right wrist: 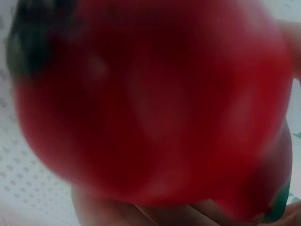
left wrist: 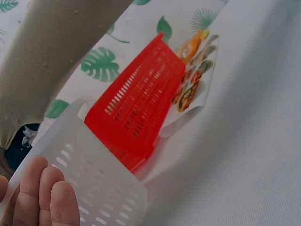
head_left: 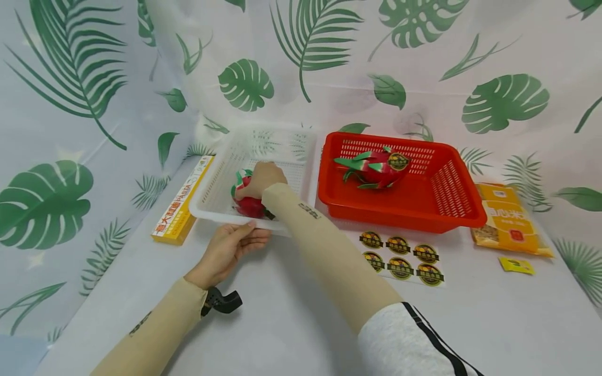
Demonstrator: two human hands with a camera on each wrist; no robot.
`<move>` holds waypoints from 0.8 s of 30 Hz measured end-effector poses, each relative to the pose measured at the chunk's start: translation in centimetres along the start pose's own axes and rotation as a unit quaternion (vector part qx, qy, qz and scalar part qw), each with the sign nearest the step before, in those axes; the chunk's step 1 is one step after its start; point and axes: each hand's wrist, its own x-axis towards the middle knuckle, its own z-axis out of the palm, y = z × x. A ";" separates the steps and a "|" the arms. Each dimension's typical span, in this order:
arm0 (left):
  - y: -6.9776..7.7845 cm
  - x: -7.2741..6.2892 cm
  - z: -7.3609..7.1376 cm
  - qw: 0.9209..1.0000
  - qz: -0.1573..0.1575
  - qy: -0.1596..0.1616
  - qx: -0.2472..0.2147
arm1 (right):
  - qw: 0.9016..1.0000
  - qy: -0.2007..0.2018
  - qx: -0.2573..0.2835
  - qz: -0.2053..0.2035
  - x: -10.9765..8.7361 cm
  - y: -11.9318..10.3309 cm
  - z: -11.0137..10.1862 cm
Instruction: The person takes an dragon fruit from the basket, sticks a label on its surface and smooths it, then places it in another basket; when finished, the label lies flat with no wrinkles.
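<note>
My right hand (head_left: pixel 265 178) reaches into the white plastic basket (head_left: pixel 213 214) and grips a red dragon fruit (head_left: pixel 250 207) with green-tipped scales. In the right wrist view the dragon fruit (right wrist: pixel 155 103) fills most of the picture, fingers wrapped behind and below it. At the basket's near edge is my left hand (head_left: pixel 229 249), pinching the rim. Its fingers (left wrist: pixel 63 202) lie along the slotted outer wall in the left wrist view. Beside it, the red basket (head_left: pixel 385 215) holds another dragon fruit (head_left: pixel 376 168) bearing a round black-and-gold sticker (head_left: pixel 398 161).
A sheet of round stickers (head_left: pixel 400 267) lies in front of the red basket. Left of the white basket is a yellow pasta box (head_left: pixel 181 203). On the right are a yellow food bag (head_left: pixel 512 219) and a small yellow packet (head_left: pixel 516 265). Leaf-patterned cloth rises behind.
</note>
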 end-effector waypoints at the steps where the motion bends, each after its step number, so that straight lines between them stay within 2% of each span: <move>1: 0.0 0.0 0.0 1.000 0.000 0.000 0.000 | 1.000 0.003 0.004 -0.003 -0.2 0.1 -0.2; 11: 0.0 -0.2 0.2 1.000 -0.001 0.006 0.001 | 0.999 0.026 0.029 -0.018 -2.7 1.1 -3.2; 19: 0.1 -0.3 0.2 1.000 -0.003 0.014 0.008 | 0.997 0.039 0.061 -0.007 -4.7 2.2 -5.0; 24: 0.1 -0.4 0.4 1.000 -0.001 0.010 0.012 | 0.997 0.040 0.068 -0.023 -6.0 3.2 -6.2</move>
